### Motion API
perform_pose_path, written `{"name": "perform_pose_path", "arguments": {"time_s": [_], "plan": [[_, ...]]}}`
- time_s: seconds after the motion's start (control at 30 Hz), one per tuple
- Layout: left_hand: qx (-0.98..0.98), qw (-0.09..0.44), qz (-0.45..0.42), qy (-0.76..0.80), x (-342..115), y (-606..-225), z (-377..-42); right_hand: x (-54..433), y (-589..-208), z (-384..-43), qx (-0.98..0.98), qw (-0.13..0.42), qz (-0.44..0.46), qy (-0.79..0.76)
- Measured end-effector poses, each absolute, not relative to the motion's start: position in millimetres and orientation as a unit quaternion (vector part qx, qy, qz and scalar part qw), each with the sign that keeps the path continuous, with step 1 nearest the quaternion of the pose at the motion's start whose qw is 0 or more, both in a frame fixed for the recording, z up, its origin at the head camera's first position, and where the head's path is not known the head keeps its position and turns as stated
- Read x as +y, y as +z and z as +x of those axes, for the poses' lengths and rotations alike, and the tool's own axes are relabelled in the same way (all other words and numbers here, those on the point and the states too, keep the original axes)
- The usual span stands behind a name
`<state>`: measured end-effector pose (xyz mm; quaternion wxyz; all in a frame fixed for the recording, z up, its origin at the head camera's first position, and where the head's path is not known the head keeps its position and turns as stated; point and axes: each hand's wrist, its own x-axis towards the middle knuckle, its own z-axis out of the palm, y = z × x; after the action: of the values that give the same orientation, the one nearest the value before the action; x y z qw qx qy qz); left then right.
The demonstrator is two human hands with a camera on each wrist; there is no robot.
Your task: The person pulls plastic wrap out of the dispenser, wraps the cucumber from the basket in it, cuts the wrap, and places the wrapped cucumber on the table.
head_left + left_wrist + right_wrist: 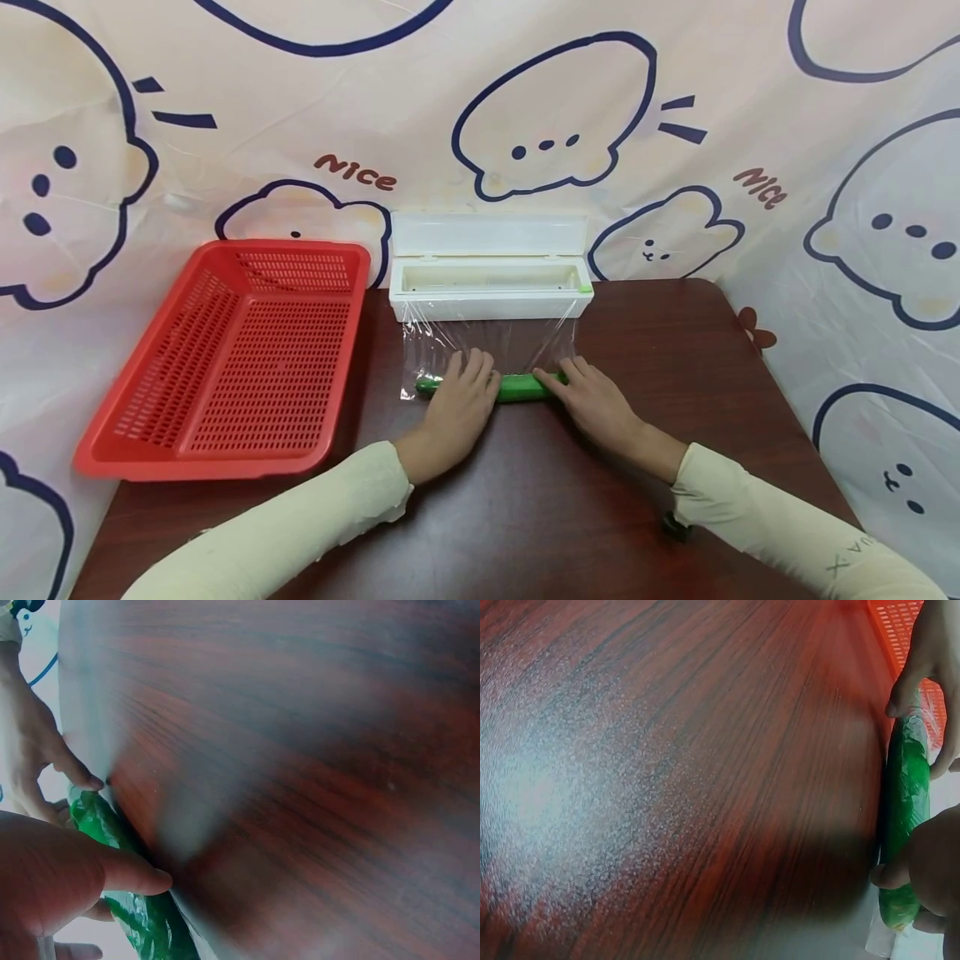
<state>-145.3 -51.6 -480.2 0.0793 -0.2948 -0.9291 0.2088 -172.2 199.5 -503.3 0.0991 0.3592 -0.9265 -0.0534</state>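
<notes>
- Currently, the cucumber (pixel 520 387) lies crosswise on the tabletop (pixel 510 517), well in from the far edge and parallel to it, with clear film (pixel 510 346) shining around it.
- The left hand (pixel 459 410) grips it towards its left end, partly closed, thumb on the near side and fingers on the far side.
- The right hand (pixel 600 407) pinches the right end likewise, thumb opposite fingers.
- The film stretches back to a white box (pixel 491 293), lid raised, at the tabletop's far edge.
- A red basket (pixel 213 467) stands along the left edge, reaching the far-left corner.
</notes>
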Motion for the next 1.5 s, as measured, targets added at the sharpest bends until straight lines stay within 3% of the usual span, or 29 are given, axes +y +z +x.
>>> {"name": "perform_pose_path", "arguments": {"time_s": [0.4, 0.97, 1.5], "plan": [[-0.929, 0.143, -0.304, 0.156, -53, -489, -142, 198, -502, -173, -0.921, 0.123, 0.368, -0.046], [-0.942, 0.071, -0.309, 0.110, -57, -485, -150, 198, -501, -178, -0.921, 0.116, 0.368, -0.054], [-0.934, 0.114, -0.309, 0.139, -55, -495, -155, 196, -502, -177, -0.920, 0.114, 0.372, -0.053]]}}
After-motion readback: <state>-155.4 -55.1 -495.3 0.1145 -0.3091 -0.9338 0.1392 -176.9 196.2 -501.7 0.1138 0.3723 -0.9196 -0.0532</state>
